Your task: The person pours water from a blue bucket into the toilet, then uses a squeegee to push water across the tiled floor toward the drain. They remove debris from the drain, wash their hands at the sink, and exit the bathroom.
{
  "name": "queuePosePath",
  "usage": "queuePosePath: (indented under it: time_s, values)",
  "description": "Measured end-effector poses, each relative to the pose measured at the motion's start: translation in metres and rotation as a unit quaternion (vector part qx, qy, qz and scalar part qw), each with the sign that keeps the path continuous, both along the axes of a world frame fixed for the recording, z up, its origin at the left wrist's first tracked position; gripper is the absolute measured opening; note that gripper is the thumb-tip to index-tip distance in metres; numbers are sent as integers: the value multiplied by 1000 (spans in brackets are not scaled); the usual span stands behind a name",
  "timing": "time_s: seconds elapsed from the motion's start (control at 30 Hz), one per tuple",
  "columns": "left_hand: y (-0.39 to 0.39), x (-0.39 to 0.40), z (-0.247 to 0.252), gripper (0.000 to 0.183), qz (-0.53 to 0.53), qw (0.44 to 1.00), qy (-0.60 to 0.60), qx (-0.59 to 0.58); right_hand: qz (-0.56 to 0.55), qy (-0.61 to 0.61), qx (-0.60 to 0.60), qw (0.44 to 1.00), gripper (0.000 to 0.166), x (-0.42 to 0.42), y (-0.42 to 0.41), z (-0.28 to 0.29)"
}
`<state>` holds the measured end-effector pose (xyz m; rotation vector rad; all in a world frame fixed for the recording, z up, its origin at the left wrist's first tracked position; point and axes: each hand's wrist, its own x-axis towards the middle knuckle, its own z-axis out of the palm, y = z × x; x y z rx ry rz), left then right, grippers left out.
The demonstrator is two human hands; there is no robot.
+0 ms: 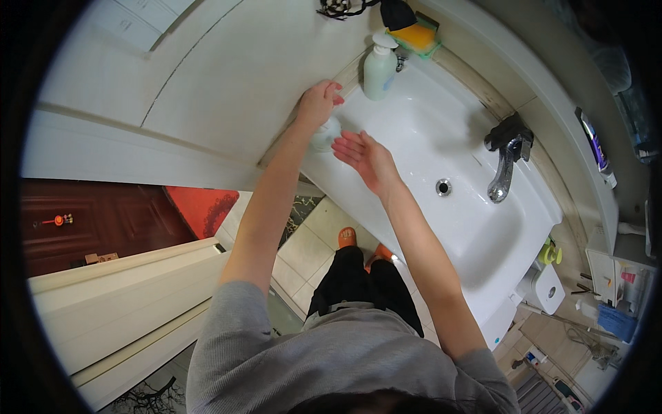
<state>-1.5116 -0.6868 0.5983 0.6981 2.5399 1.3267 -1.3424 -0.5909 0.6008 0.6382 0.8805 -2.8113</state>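
Note:
My left hand (pixel 319 102) is over a whitish pump bottle (pixel 326 135) at the left corner of the washbasin (pixel 414 124); its fingers are bent, and whether it presses the pump cannot be told. Palm up, my right hand (pixel 366 158) lies just right of that bottle, fingers extended, with nothing visible on the palm. A pale green pump bottle (pixel 380 70) stands upright on the basin's back left corner. Towards the right side is a chrome faucet (pixel 502 176) with a dark cloth (pixel 509 132) around its top. The drain (pixel 444 187) shows inside the basin.
A yellow sponge (pixel 415 37) rests behind the green bottle. On the ledge at right lies a toothpaste tube (pixel 595 145). A green pump bottle (pixel 549 253) is beyond the basin's right end. Left of me are a cream door frame (pixel 129 264) and a dark red door (pixel 103 217).

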Motion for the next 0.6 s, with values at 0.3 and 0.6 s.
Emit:
queuePosePath:
  time_s: [0.3, 0.6]
  values:
    - [-1, 5, 0, 27, 13, 996, 83, -17, -13, -53, -172, 984, 36, -39, -17, -1]
    - [90, 140, -7, 63, 4, 941, -139, 308, -176, 28, 93, 980, 62, 22, 10, 45]
